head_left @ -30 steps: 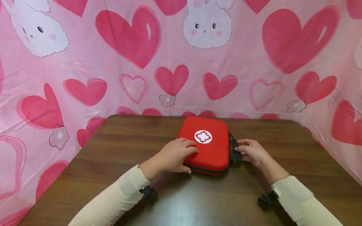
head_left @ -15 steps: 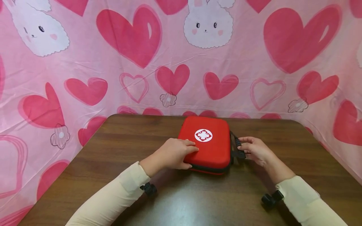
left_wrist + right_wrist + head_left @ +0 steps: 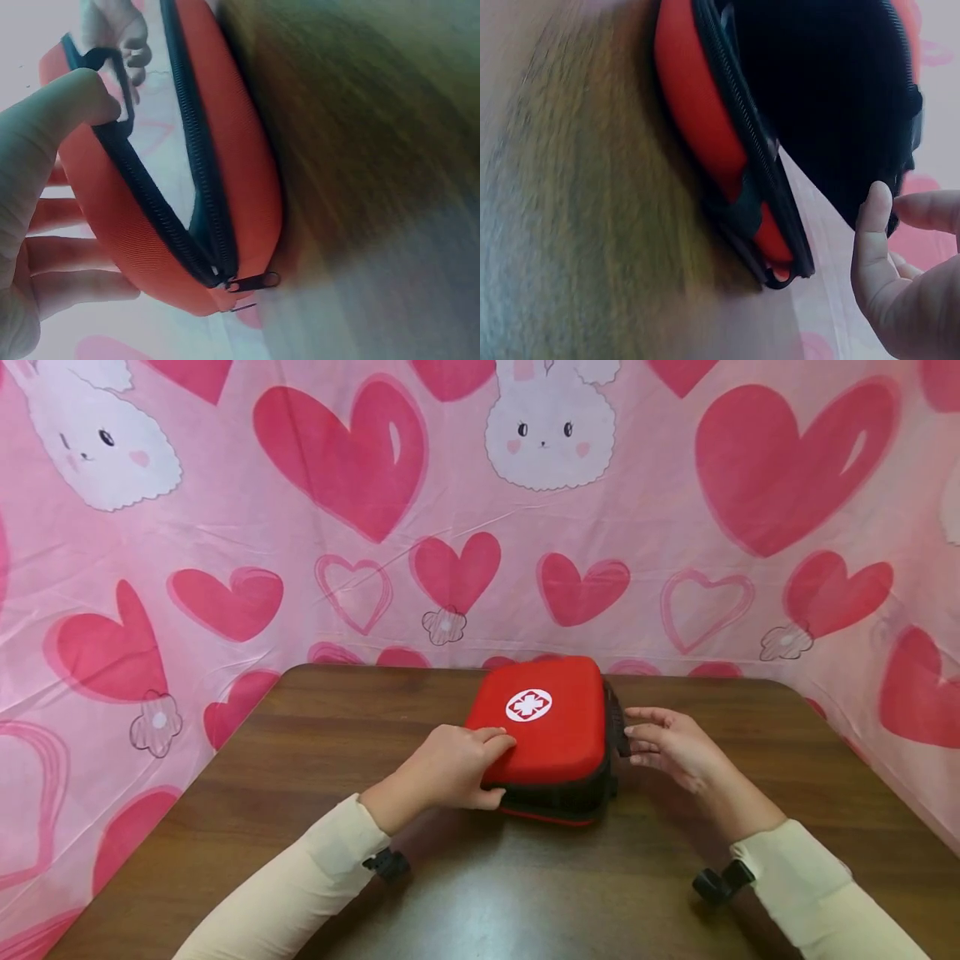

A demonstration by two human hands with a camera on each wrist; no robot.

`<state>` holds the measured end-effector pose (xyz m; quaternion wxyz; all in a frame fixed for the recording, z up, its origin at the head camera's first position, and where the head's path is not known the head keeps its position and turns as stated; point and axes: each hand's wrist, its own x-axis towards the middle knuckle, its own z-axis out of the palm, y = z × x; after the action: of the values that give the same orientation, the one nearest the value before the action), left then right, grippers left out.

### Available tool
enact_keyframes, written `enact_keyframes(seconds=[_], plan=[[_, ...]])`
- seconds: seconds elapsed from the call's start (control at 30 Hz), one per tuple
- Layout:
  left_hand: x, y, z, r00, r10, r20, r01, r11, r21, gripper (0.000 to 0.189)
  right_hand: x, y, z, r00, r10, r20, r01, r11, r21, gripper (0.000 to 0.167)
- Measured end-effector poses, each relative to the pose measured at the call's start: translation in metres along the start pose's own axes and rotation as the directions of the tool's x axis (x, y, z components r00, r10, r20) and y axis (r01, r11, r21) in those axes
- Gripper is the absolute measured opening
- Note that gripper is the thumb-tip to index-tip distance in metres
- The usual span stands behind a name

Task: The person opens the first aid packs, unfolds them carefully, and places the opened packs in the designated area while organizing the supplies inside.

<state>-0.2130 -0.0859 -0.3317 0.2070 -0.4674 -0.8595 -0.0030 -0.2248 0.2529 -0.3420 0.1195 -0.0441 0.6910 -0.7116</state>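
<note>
The lid (image 3: 561, 739) has risen on the red case (image 3: 697, 97) sitting on the table (image 3: 360, 718); left hand (image 3: 453, 764) and right hand (image 3: 675, 747) pinch its rim (image 3: 160, 208), likely the surest hold on a light, firm shell.

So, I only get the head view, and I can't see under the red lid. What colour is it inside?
Observer: The right wrist view shows that the inside of the lid is black.

Operator: Cool! Is anything dangling off it?

Observer: Yes, the left wrist view shows a dark zipper pull at a corner, where the two rows of teeth meet.

Operator: And can you peek right through?

Observer: Yes, in the left wrist view the right hand shows through the opening.
</note>
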Motion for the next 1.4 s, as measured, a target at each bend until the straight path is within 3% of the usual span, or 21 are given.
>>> enact_keyframes(seconds=[0.23,0.43,0.63,0.83,1.03,1.4], plan=[[-0.005,-0.003,-0.003,0.993,-0.06,-0.098,0.055,0.997,-0.049,0.061,0.0,-0.003,0.009,0.999,-0.032,0.011,0.032,0.999,0.035,0.041],[-0.011,-0.007,-0.004,0.979,-0.162,-0.123,0.142,0.976,-0.163,0.067,0.001,-0.001,0.012,1.0,-0.012,0.002,0.012,1.0,0.003,0.055],[-0.017,-0.011,-0.007,0.952,-0.27,-0.145,0.225,0.938,-0.265,0.08,0.0,0.001,0.011,1.0,-0.004,0.0,0.004,1.0,-0.021,0.053],[-0.025,-0.017,-0.008,0.92,-0.36,-0.152,0.276,0.874,-0.399,0.088,0.001,0.005,0.01,1.0,0.014,0.004,-0.014,0.997,-0.07,0.056],[-0.034,-0.024,-0.008,0.888,-0.433,-0.155,0.28,0.777,-0.565,0.091,0.002,0.011,0.011,1.0,0.032,-0.001,-0.031,0.992,-0.119,0.056],[-0.044,-0.031,-0.005,0.838,-0.533,-0.114,0.301,0.627,-0.719,0.092,0.006,0.022,0.013,1.0,0.005,-0.021,-0.009,0.978,-0.207,0.052]])
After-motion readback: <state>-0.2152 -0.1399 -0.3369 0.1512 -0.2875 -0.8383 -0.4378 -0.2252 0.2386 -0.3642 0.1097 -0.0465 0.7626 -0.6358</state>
